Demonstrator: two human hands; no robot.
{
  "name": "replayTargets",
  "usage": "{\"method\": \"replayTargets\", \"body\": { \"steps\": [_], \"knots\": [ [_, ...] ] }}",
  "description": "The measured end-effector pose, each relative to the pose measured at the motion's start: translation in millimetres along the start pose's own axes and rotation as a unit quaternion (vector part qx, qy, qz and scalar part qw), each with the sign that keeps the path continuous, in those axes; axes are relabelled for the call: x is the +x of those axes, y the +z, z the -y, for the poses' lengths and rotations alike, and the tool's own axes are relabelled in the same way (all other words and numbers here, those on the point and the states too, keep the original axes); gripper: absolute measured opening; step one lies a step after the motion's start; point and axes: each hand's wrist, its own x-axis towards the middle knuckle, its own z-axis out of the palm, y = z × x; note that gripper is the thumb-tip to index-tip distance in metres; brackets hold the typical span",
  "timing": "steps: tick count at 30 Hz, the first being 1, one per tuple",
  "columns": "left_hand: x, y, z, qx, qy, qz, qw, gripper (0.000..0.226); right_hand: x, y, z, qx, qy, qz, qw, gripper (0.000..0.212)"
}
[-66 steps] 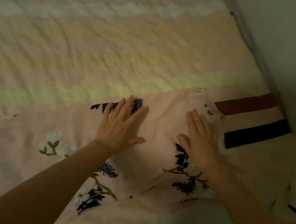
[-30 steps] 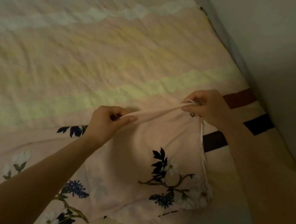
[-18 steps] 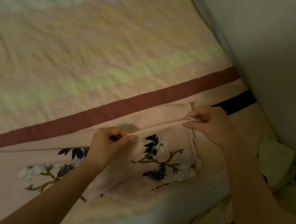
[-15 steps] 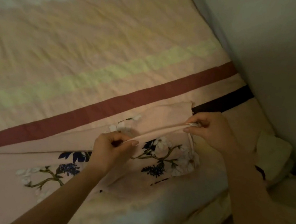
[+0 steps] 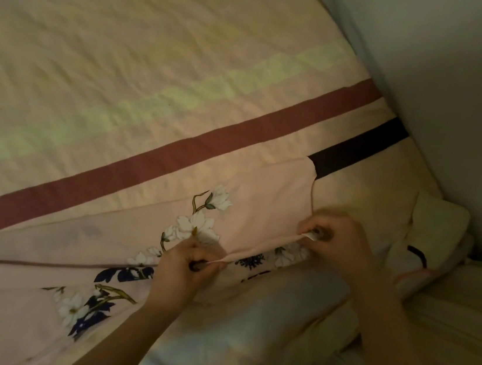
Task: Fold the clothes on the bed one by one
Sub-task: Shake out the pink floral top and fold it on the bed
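Dim light. One floral cloth (image 5: pixel 262 197) on the bed (image 5: pixel 127 60), near its wall-side edge. My left hand (image 5: pixel 183 269) and right hand (image 5: pixel 337 241) each pinch its raised fold. White tag at right fingers, unreadable. Two stripes: maroon stripe (image 5: pixel 176 149), black stripe (image 5: pixel 357 147).

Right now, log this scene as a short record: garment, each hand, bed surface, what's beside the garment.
garment: pink floral cloth, partly folded, near edge lifted off the bed
left hand: left hand pinches the lifted edge
right hand: right hand pinches the same edge near a small white tag; slightly blurred
edge between hands: pulled taut
bed surface: bedspread with a dark red stripe and a black stripe
beside garment: pale pillow by the wall
fold state: not yet laid flat
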Motion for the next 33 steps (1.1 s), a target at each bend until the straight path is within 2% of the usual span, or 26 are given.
{"method": "replayTargets", "body": {
  "steps": [4,10,12,15,20,23,25,26,28,30,33],
  "knots": [
    [-1,4,5,0.004,-0.005,-0.001,1.000,0.039,-4,6,-5,-0.004,-0.035,-0.022,0.999,0.024],
    [-6,7,9,0.004,-0.002,0.017,1.000,0.039,-12,18,-18,-0.072,0.011,-0.044,0.996,0.021],
    [-8,8,10,0.041,-0.005,0.016,0.999,0.034,-14,21,-21,-0.081,0.019,-0.053,0.995,0.021],
    [-13,11,11,0.094,0.016,0.025,0.995,0.016,-17,23,-21,-0.102,0.010,-0.078,0.992,0.020],
    [-20,11,14,0.118,0.027,0.049,0.991,0.014,-25,25,-20,-0.102,0.044,-0.070,0.991,0.020],
    [-16,5,6,0.114,0.076,0.059,0.989,0.036,-28,19,-6,-0.114,0.083,-0.024,0.990,0.032],
    [-7,-2,3,0.132,0.146,0.013,0.980,0.040,-29,14,10,-0.135,0.118,0.027,0.983,0.052],
    [-1,-5,3,0.159,0.178,-0.015,0.971,0.038,-28,13,18,-0.142,0.115,0.024,0.983,0.056],
    [12,-11,9,0.236,0.206,-0.053,0.948,0.043,-24,19,35,-0.152,0.057,-0.040,0.986,0.055],
    [21,-13,17,0.333,0.194,-0.053,0.921,0.055,-13,38,50,-0.175,-0.004,-0.078,0.981,0.054],
    [26,-13,20,0.430,0.155,0.001,0.889,0.078,6,77,63,-0.270,-0.066,-0.046,0.959,0.067]
  ]
}}
